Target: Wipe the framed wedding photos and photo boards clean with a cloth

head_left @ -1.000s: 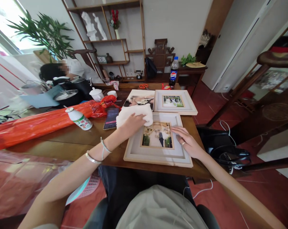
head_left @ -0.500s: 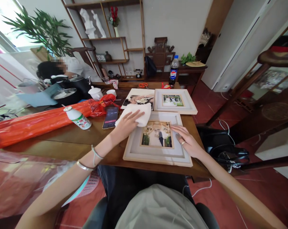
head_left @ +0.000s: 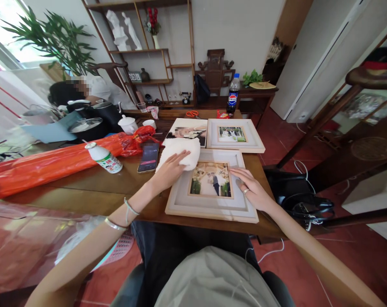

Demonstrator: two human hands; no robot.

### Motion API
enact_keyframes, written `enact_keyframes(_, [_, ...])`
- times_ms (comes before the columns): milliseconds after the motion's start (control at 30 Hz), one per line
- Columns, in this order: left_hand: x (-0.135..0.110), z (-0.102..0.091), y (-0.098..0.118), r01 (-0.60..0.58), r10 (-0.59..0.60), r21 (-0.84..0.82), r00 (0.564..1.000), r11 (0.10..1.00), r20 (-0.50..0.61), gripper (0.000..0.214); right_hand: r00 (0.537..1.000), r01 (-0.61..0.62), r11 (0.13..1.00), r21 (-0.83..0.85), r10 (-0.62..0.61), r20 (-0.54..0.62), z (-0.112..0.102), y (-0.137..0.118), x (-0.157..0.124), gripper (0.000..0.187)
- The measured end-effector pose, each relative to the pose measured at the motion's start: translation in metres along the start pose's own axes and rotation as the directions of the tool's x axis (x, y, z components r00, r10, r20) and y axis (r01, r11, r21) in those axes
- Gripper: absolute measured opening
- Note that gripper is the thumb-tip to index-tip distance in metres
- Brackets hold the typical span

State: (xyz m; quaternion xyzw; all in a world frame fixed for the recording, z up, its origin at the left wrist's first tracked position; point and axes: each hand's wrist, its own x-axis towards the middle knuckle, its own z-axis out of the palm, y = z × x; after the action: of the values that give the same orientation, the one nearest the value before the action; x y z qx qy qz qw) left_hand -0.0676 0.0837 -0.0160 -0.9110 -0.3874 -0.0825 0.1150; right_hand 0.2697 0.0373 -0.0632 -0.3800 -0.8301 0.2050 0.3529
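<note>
A light wooden picture frame (head_left: 212, 215) with a white inner border and a couple's wedding photo (head_left: 210, 180) lies at the table's front edge. My left hand (head_left: 173, 169) holds a bunched white cloth (head_left: 182, 150) at the frame's upper left corner, fingers laid together over it; its thumb is hidden. On the right side of the same frame rests my right hand (head_left: 251, 189), open, its fingers stretched out to the photo's right edge. Behind the cloth lies a photo panel (head_left: 193, 125), partly covered. A second framed photo (head_left: 234, 147) lies beside that panel.
Left of the cloth are a phone (head_left: 148, 157), a white bottle (head_left: 103, 157) and a long red plastic-wrapped bundle (head_left: 59, 164). A cola bottle (head_left: 233, 94) and orange-handled scissors (head_left: 192, 114) are at the back. Another person (head_left: 97, 90) sits at the far left.
My left hand and the white cloth have shifted slightly left, and the left fingers have drawn closer together. My right hand and the frames have stayed in place.
</note>
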Motion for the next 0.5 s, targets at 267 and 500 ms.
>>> enact_keyframes(267, [0.025, 0.007, -0.002, 0.059, -0.063, 0.081, 0.997, 0.995, 0.053, 0.031, 0.999, -0.036, 0.999, -0.008, 0.036, -0.025, 0.0, 0.0, 0.0, 0.061])
enact_keyframes(500, [0.004, -0.018, 0.044, 0.009, -0.034, 0.145, 0.984, 0.989, 0.172, 0.032, 0.999, -0.023, 1.0, -0.005, 0.023, -0.039, 0.0, 0.0, 0.001, 0.06])
